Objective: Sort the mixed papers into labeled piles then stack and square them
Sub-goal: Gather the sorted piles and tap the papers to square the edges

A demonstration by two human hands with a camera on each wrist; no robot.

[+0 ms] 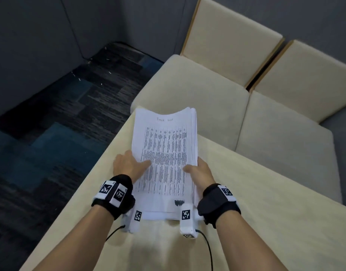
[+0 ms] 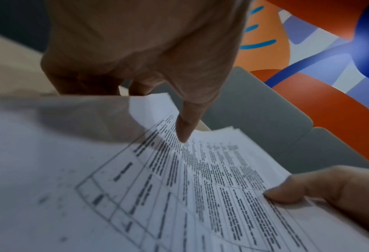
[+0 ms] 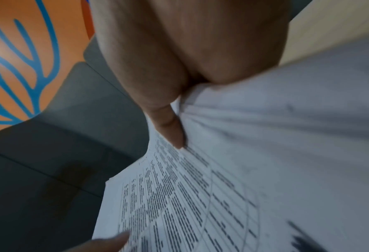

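Note:
A thick stack of white papers with a printed table on the top sheet is held over the cream table. Its far end lifts and curves upward. My left hand grips the stack's left edge, thumb on top of the sheet and fingers underneath. My right hand grips the right edge the same way, thumb pressed on the top page. The left wrist view shows the papers with my left thumb on them and the right hand's thumb at lower right. In the right wrist view the papers fan under my right thumb.
Two cream seat cushions with upright backs stand just beyond the table's far edge. Dark blue and grey carpet lies to the left. Cables run from the wrist cameras across the table near me.

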